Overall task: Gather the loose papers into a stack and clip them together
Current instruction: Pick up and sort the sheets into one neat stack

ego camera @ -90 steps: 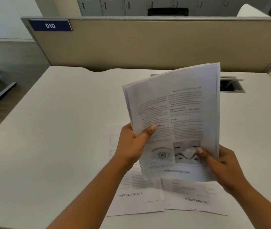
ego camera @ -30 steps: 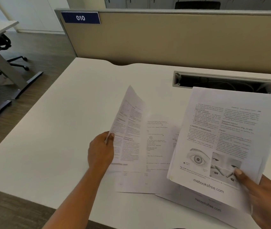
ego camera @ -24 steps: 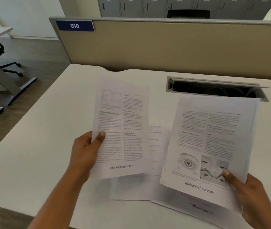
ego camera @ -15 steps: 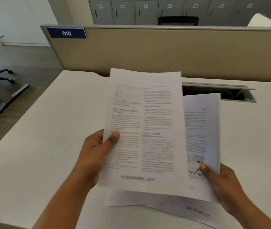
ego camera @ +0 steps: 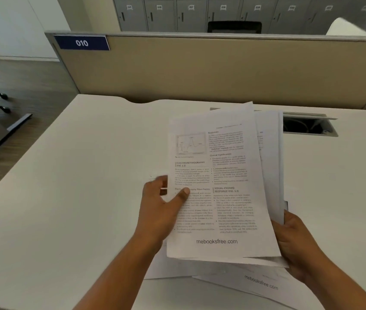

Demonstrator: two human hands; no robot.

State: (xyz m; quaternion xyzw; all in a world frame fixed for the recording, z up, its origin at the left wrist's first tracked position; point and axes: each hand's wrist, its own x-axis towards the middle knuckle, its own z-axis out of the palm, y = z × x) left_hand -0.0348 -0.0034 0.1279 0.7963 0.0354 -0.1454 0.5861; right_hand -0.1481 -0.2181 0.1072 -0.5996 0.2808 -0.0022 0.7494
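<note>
Matt printed paper sheets; smooth matt desk.

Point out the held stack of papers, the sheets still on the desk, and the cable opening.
held stack of papers [ego camera: 226, 175], head view, front page text.
sheets on the desk [ego camera: 260, 284], head view, printed footer.
cable opening [ego camera: 305, 126], head view, dark interior.
</note>
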